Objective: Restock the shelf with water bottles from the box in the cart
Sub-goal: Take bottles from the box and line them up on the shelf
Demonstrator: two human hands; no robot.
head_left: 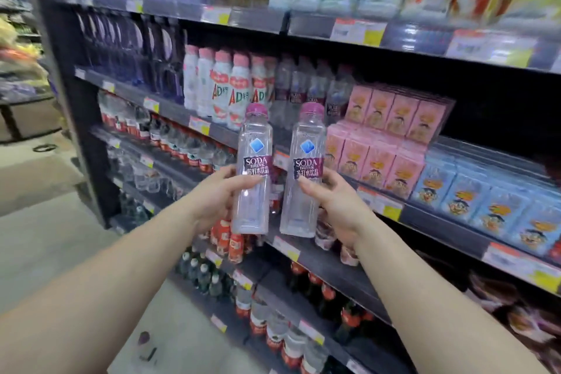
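Note:
I hold two clear soda-water bottles with purple caps upright in front of the shelf. My left hand [217,193] grips the left bottle [253,173] around its middle. My right hand [337,206] grips the right bottle [305,173] the same way. Both bottles hang just in front of the middle shelf [218,130], where matching purple-label bottles [303,91] stand in a row behind them. The cart and its box are out of view.
White AD drink bottles [224,85] stand left of the matching row, pink drink cartons [391,130] and blue cartons [485,197] to the right. Red-label bottles [182,146] fill the lower shelves. The shop floor [45,222] lies to the left.

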